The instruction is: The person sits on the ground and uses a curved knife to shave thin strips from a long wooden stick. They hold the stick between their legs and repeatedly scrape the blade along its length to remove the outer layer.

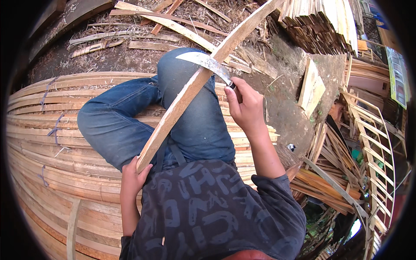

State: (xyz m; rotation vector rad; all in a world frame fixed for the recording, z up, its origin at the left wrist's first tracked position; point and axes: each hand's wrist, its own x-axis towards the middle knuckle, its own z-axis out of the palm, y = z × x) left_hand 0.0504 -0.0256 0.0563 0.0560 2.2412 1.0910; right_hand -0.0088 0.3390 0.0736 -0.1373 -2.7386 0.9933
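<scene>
A long rough wooden strip [177, 108] runs slantwise across my lap, from my waist up past my raised knee. My left hand [134, 177] is closed around its near end, beside my hip. In my right hand [245, 102] is the dark handle of a sickle [207, 62], of which only a short piece shows between the fingers. Its curved, pale metal blade lies across the strip above my knee, with the tip pointing left. The blade appears to touch the wood.
I sit on bundled wooden slats [43, 151] tied with dark cords. Loose strips [160, 45] and shavings litter the ground ahead. A tall stack of boards [318, 26] stands far right, near a wood offcut [311, 89]. A ladder-like slatted frame [375, 151] and a timber pile [331, 160] are at the right.
</scene>
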